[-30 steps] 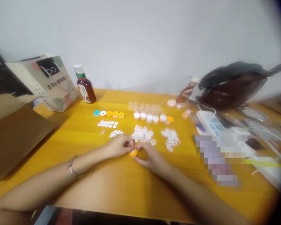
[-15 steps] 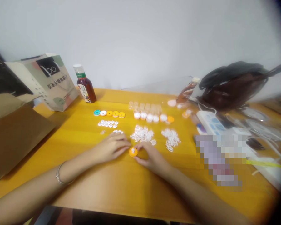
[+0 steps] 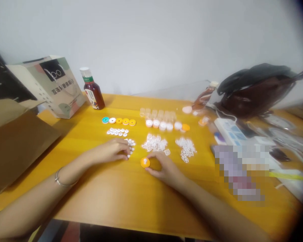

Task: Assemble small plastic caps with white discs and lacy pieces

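Orange disc [image 3: 145, 162] sits pinched at the right hand's [image 3: 164, 168] fingertips; the left hand's [image 3: 118, 150] grip touches small white pieces [image 3: 132, 142], hold unclear.

Carton [image 3: 22, 151]: left, before paper bag [image 3: 65, 97].
Bottle [image 3: 94, 97]: right of paper bag, behind disc row [image 3: 119, 121].
Button rows [image 3: 117, 131]: before disc row.
Button cluster [image 3: 132, 143]: beside left hand [image 3: 113, 150].
Cups [image 3: 161, 115]: behind lid row [image 3: 163, 125].
Lattice heap [image 3: 154, 143]: before lid row.
Held disc [image 3: 145, 162]: in right hand [image 3: 168, 169].
Handbag [image 3: 257, 92]: right, apparently behind power strip [image 3: 231, 132].
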Tool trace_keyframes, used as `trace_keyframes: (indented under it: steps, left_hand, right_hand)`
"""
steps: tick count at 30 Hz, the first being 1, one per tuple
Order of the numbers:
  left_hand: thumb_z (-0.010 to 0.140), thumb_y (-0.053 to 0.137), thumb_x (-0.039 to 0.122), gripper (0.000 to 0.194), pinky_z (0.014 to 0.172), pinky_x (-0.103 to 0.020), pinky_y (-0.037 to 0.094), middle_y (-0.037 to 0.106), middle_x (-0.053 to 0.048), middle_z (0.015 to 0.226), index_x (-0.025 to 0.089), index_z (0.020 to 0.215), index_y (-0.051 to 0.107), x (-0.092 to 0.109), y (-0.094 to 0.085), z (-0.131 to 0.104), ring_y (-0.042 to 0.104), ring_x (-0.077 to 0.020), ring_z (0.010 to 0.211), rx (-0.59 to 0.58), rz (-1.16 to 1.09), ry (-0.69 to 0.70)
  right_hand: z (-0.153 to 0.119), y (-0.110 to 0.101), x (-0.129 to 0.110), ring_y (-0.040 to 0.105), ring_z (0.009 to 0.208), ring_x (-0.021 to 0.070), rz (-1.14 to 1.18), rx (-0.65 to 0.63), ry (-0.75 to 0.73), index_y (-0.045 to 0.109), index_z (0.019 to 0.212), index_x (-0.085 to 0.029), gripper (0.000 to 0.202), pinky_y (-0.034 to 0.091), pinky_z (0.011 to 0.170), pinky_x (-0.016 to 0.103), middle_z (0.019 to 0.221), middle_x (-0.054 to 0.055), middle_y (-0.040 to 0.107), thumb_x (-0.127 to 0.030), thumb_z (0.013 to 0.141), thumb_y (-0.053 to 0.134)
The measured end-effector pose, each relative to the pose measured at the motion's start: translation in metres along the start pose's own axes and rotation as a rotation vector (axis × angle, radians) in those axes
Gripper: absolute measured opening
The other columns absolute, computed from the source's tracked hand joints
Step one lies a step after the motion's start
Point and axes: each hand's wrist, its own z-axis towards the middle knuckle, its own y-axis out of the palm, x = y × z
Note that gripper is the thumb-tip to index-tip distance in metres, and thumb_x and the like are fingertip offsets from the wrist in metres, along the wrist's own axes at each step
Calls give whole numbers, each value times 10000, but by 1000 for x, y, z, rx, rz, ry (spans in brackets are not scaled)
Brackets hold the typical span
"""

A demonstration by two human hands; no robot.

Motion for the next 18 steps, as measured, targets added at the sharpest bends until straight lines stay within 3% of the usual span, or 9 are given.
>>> trace_keyframes:
  steps: [6, 18]
  left_hand:
    - [842, 487, 188, 122, 742, -253, 407, 605, -38, 861, 186, 830, 608, -1, 6, 3, 545, -140, 813, 12, 25, 45]
    - [858, 477, 260, 154, 711, -272, 407, 596, -46, 818, 177, 839, 604, 4, 9, 3, 540, -139, 771, 51, 60, 112]
  right_hand:
    - [0, 1, 2, 595, 846, 195, -5, -1, -9, 510, 928, -220, 252, 482, 753, 338, 900, 48, 620, -172, 704, 616]
    - [0, 0, 1, 586, 875, 199, 11, -3, -25, 497, 944, -228, 305, 476, 794, 354, 930, 50, 609, -163, 678, 631]
